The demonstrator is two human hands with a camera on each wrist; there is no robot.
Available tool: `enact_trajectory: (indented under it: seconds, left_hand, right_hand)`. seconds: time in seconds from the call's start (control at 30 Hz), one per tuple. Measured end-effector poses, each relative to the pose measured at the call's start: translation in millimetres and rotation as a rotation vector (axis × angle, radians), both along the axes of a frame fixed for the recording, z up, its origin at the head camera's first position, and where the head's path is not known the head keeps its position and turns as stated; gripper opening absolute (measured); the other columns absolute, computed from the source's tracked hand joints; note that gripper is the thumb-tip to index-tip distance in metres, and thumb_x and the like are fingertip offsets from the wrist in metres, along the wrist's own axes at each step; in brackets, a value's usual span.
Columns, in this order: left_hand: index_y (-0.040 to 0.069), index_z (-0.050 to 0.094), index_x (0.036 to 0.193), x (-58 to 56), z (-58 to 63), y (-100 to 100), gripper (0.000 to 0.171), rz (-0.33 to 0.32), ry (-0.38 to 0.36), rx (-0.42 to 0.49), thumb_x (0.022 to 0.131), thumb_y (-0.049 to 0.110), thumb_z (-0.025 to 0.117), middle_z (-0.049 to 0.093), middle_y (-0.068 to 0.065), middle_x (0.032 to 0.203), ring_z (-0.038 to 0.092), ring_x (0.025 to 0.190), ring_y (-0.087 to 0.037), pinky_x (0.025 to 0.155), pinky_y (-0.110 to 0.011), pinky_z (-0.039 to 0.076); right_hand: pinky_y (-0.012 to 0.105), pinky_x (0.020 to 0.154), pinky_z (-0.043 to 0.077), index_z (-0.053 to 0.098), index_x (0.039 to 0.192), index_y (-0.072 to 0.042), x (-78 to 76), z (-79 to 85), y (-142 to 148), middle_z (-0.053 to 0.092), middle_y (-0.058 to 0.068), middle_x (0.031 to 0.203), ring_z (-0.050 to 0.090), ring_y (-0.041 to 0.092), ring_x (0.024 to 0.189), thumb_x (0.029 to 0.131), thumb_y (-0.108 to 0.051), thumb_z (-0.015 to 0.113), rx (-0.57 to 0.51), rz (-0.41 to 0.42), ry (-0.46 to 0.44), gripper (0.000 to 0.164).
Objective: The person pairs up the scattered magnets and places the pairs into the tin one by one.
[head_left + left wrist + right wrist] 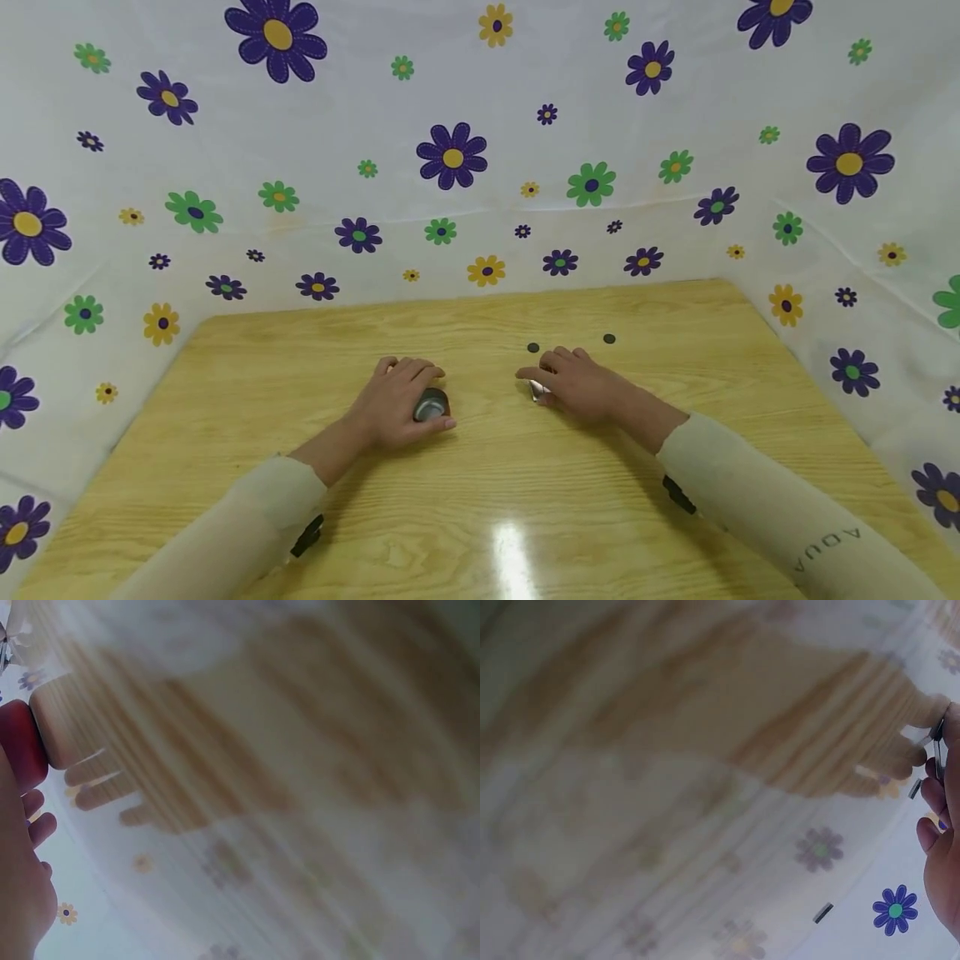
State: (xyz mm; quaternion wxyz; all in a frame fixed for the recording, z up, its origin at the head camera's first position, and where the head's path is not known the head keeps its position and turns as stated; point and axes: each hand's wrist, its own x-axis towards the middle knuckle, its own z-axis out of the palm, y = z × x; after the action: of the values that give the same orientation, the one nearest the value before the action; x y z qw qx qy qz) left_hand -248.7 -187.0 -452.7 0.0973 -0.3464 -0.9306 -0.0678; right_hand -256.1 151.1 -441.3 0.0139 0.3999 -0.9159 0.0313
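My left hand (393, 408) holds a short, round red can (24, 746), with thumb and fingers on opposite sides. The can's grey metal end (432, 406) faces up in the head view. To the right, my right hand (581, 385) pinches a small shiny metal piece (537, 390) close to the tabletop. Fingers cover most of that piece, and its kind cannot be made out; in the right wrist view it shows as a thin silver and dark edge (939, 754). Just beyond this hand lies a small dark disc (533, 347).
A second dark disc (609, 338) lies farther right on the glossy wood-grain table (480, 500). White cloth (495, 92) printed with flowers hangs along the back and both sides of the table.
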Motion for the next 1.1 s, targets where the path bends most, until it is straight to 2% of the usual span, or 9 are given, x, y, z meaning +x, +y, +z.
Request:
enact_trajectory:
  seconds: [0.13, 0.4, 0.53, 0.83, 1.1]
  left_hand:
    - [0.014, 0.058, 0.133, -0.5, 3.3, 1.9, 0.073, -0.001, -0.010, -0.009, 0.086, 0.070, 0.057, 0.059, -0.005, 0.132, 0.053, 0.123, -0.025, 0.105, -0.055, 0.032]
    - [0.015, 0.061, 0.121, -0.1, 3.5, -4.6, 0.064, 0.005, -0.024, -0.013, 0.085, 0.068, 0.058, 0.061, -0.004, 0.122, 0.054, 0.117, -0.024, 0.103, -0.054, 0.033]
    - [0.015, 0.059, 0.119, 1.6, 3.1, -12.8, 0.063, -0.024, -0.042, 0.001, 0.082, 0.066, 0.062, 0.060, -0.003, 0.120, 0.053, 0.115, -0.023, 0.102, -0.054, 0.033]
    - [0.016, 0.057, 0.120, 5.1, 4.9, -17.3, 0.064, -0.055, -0.051, 0.022, 0.080, 0.065, 0.067, 0.060, -0.001, 0.115, 0.054, 0.111, -0.022, 0.101, -0.056, 0.034]
    - [0.017, 0.057, 0.118, 5.7, 4.8, -15.9, 0.064, -0.032, -0.042, -0.007, 0.079, 0.067, 0.067, 0.060, 0.000, 0.113, 0.054, 0.108, -0.021, 0.100, -0.054, 0.034]
  right_hand:
    - [0.038, 0.089, 0.039, 0.055, 0.136, -0.028, 0.2, 0.3, 0.5, 0.052, 0.004, 0.115, 0.046, 0.021, 0.104, 0.106, -0.025, 0.050, 0.018, 0.020, 0.012, 0.031]
    - [0.039, 0.093, 0.046, 0.053, 0.133, -0.020, -0.4, -1.7, -3.9, 0.048, 0.008, 0.120, 0.045, 0.023, 0.108, 0.107, -0.019, 0.046, 0.015, 0.021, -0.050, 0.027]
    - [0.040, 0.095, 0.047, 0.052, 0.131, -0.017, 0.8, -1.3, -7.6, 0.047, 0.010, 0.122, 0.045, 0.026, 0.111, 0.108, -0.018, 0.043, 0.015, 0.019, -0.067, 0.025]
    - [0.037, 0.086, 0.047, 0.055, 0.124, -0.012, 3.9, -1.4, -5.6, 0.051, 0.010, 0.114, 0.045, 0.023, 0.099, 0.105, -0.016, 0.045, -0.051, 0.028, -0.010, 0.021]
    - [0.036, 0.081, 0.042, 0.057, 0.118, -0.011, 4.0, -0.8, -4.7, 0.051, 0.007, 0.103, 0.043, 0.021, 0.089, 0.102, -0.017, 0.051, -0.082, 0.044, 0.034, 0.018]
